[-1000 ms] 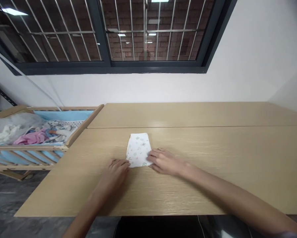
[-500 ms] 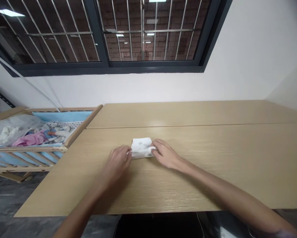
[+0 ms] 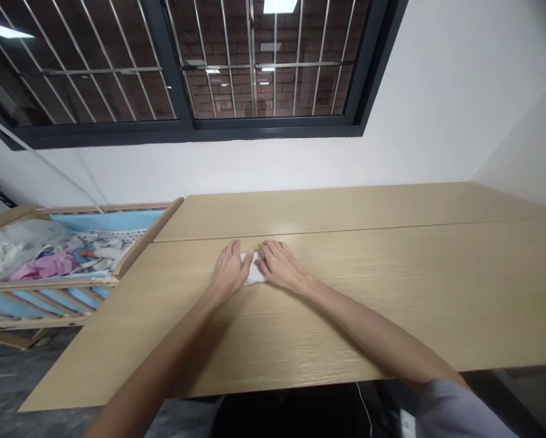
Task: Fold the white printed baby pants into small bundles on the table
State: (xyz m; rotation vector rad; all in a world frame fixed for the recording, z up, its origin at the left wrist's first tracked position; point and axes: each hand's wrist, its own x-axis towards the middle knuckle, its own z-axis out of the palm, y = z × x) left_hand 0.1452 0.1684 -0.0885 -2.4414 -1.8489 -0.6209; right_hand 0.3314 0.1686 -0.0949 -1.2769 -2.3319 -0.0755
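A small, flat white packet point(image 3: 255, 272) lies on the wooden table between my two hands, mostly covered by them. Whether it is paper, cloth or soft plastic I cannot tell. My left hand point(image 3: 231, 266) rests over its left side, fingers stretched forward and thumb pointing in across it. Over the right side lies my right hand point(image 3: 279, 263), its fingers laid out flat and slightly bent near the packet's far edge. Both palms face down, and neither hand is closed around the packet.
The wide wooden table point(image 3: 368, 292) has a seam running across it and meets the white wall. At its left stands a wooden crib point(image 3: 149, 240) with blue lining, holding pink and white cloths point(image 3: 49, 264). A barred window point(image 3: 273, 128) is above.
Both hands have moved from pinching the packet's left and right edges to lying flat over it. More of the packet is covered now. The view has shifted slightly.
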